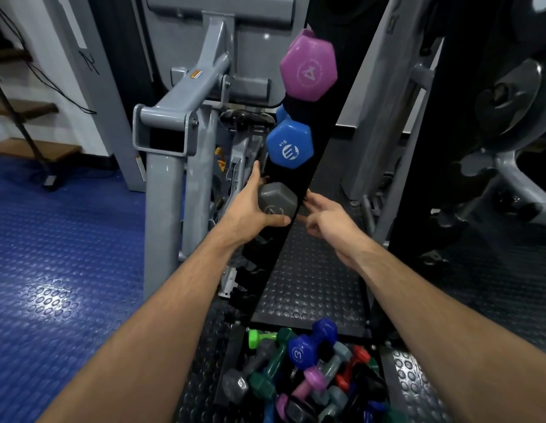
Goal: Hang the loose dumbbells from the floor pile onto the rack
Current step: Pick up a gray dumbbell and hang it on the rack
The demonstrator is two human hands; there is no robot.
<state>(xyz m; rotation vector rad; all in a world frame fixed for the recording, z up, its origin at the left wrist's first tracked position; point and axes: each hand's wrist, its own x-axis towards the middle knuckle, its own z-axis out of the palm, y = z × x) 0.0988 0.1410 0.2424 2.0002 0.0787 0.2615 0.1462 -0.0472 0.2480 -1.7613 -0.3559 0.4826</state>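
Floor pile point(308, 377) below; left hand point(250, 209) holds grey dumbbell point(277, 199) at rack point(299, 184) edge.

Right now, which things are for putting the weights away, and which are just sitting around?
For the job:
- grey dumbbell, held by the left hand
- right hand, touching the rack
- black rack
- purple dumbbell and blue dumbbell, already hung
- floor pile of loose dumbbells

Just sitting around:
- grey gym machine
- weight plates
- blue floor mat
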